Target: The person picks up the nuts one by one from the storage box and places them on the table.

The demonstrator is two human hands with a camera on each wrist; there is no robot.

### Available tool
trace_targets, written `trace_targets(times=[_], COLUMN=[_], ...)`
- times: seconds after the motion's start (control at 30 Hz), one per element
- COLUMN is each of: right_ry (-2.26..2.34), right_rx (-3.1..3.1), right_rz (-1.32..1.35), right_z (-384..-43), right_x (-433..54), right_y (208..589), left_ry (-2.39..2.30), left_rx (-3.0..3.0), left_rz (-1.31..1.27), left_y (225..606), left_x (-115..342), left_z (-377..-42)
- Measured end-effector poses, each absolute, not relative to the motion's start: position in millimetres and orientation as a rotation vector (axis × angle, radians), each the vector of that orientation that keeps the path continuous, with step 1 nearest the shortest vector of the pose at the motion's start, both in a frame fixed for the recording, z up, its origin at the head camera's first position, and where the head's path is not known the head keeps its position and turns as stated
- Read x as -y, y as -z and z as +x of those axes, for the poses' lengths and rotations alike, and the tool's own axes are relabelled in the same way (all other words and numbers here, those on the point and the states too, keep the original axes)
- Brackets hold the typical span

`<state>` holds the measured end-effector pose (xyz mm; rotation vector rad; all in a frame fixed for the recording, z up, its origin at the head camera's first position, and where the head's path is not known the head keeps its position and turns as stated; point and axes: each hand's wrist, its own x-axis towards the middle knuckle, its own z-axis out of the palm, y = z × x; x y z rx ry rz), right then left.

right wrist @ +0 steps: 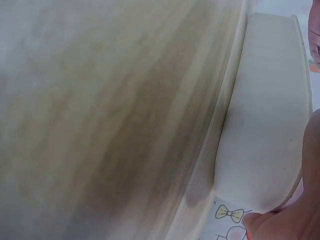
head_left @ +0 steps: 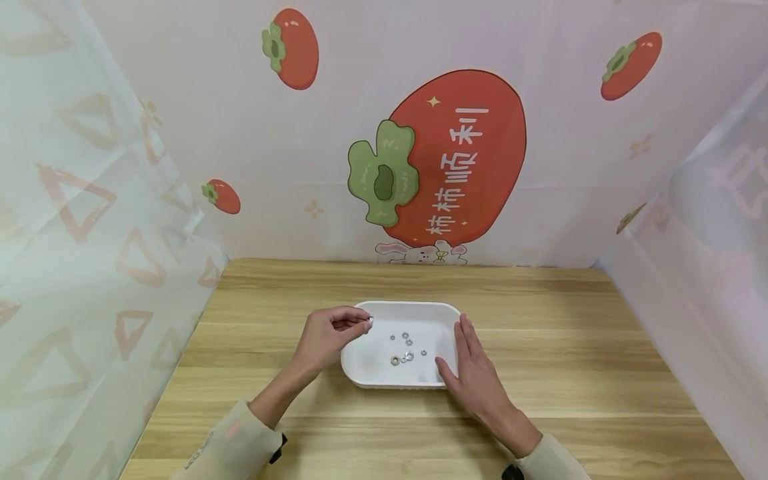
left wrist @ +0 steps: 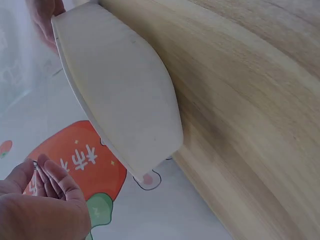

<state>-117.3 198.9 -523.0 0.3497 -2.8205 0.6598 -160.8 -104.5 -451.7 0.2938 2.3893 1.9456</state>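
Note:
A white oblong tray point(head_left: 369, 375) sits on the wooden table in the head view. Over its left end, my left hand point(head_left: 327, 338) pinches a small metal nut point(left wrist: 35, 164) between thumb and fingertips. My right hand point(head_left: 478, 380) rests on the tray's right end, fingers extended along the rim and thumb over the inner side. Several silver nuts point(head_left: 409, 356) lie scattered on the tray bottom, together with a brass-coloured nut point(head_left: 395, 361). From the right wrist view, the tray's outer wall point(right wrist: 265, 110) hides what is inside.
The wooden table point(head_left: 270, 293) extends around the tray on all sides. A white printed cloth point(head_left: 288, 147) with persimmon pictures hangs behind the table, and similar cloths stand at the left and right.

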Motion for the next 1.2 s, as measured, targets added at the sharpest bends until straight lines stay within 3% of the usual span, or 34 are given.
trace_targets(times=[1.2], right_ry=[-0.680], right_rx=[2.844], right_rz=[0.336], right_z=[-117], right_x=[-200], right_y=[521], left_ry=[-2.068], left_rx=[-2.424], left_rz=[0.042], left_y=[454], left_x=[196], left_z=[-169])
